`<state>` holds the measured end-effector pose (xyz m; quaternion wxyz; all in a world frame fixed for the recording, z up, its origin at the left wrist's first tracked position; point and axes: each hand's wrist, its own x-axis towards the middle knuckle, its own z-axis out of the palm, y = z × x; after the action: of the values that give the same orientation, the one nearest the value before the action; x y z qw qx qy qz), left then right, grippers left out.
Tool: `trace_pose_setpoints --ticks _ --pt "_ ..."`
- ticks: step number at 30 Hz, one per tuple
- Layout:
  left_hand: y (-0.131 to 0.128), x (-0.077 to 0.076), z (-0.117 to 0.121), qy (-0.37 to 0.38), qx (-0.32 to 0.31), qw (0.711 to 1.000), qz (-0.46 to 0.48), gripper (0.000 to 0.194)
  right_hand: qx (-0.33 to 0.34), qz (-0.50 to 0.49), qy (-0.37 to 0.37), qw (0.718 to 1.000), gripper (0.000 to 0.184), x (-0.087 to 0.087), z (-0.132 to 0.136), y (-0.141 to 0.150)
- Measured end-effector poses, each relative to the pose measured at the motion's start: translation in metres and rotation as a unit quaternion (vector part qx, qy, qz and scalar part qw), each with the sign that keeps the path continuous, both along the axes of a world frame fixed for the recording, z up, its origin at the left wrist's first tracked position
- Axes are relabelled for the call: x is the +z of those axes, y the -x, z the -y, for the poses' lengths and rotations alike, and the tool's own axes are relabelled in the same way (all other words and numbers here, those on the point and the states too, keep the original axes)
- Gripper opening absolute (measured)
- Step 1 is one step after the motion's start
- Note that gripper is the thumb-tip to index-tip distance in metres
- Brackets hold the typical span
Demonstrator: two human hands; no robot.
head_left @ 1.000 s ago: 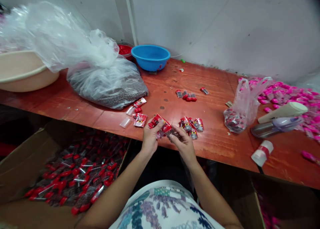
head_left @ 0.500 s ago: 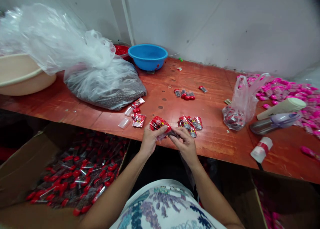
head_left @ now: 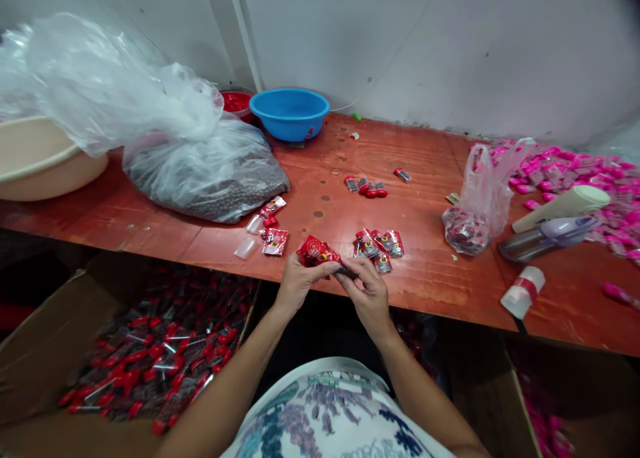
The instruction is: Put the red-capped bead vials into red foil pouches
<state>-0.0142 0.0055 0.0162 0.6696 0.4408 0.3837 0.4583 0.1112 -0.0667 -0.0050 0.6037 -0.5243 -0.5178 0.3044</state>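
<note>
Both hands meet at the front edge of the red-brown table (head_left: 430,278). My left hand (head_left: 299,281) is closed on a red printed packet (head_left: 316,250), its thumb lying across the front. My right hand (head_left: 367,288) pinches the packet's dark right end between thumb and fingers. What is inside that end is hidden by the fingers. Just beyond my right hand lies a small group of similar red packets (head_left: 393,243) with dark contents. Left of my left hand are another red packet (head_left: 274,242) and a small clear plastic container (head_left: 245,248).
A knotted bag of dark beads (head_left: 215,178) stands back left, near a blue basin (head_left: 290,115) and cream basin (head_left: 45,158). Small red-capped containers (head_left: 370,190) lie mid-table. Rightward are a plastic bag (head_left: 467,228), bottle (head_left: 530,245) and pink pieces (head_left: 565,165). Below left sits a cardboard box (head_left: 45,345).
The packet has tilted and sits lower between my hands, which have drawn closer together. My left thumb has slid rightward across it. The view has shifted slightly.
</note>
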Motion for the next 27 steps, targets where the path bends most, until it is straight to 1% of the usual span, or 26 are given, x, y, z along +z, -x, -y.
trace_pose_setpoints --ticks 4,6,9,12,18,22,27 --pt "0.0 -0.001 0.001 0.029 -0.011 0.999 0.01 0.023 -0.029 -0.035 0.017 0.999 0.031 -0.003 0.001 0.004" --pt "-0.001 -0.001 0.003 0.049 -0.014 0.998 0.024 0.023 -0.03 -0.041 0.02 0.999 0.036 -0.004 0.001 0.004" --pt "-0.002 0.0 0.004 0.066 -0.011 0.997 0.027 0.023 0.003 0.003 0.02 1.0 0.043 -0.004 0.0 0.002" --pt "0.0 -0.002 0.003 0.057 -0.005 0.998 0.013 0.028 0.024 0.025 0.015 0.999 0.039 -0.003 0.0 -0.003" --pt "0.003 -0.003 0.0 0.073 0.023 0.997 0.025 0.04 0.023 -0.091 0.044 0.995 0.035 -0.008 0.001 -0.001" --pt "0.001 0.002 0.003 0.062 0.016 0.998 0.021 0.037 0.024 -0.16 0.051 0.986 0.033 -0.01 0.0 0.005" --pt "0.001 0.006 0.006 0.001 0.02 0.999 -0.036 0.024 0.023 -0.197 0.058 0.978 0.031 -0.007 0.001 0.008"
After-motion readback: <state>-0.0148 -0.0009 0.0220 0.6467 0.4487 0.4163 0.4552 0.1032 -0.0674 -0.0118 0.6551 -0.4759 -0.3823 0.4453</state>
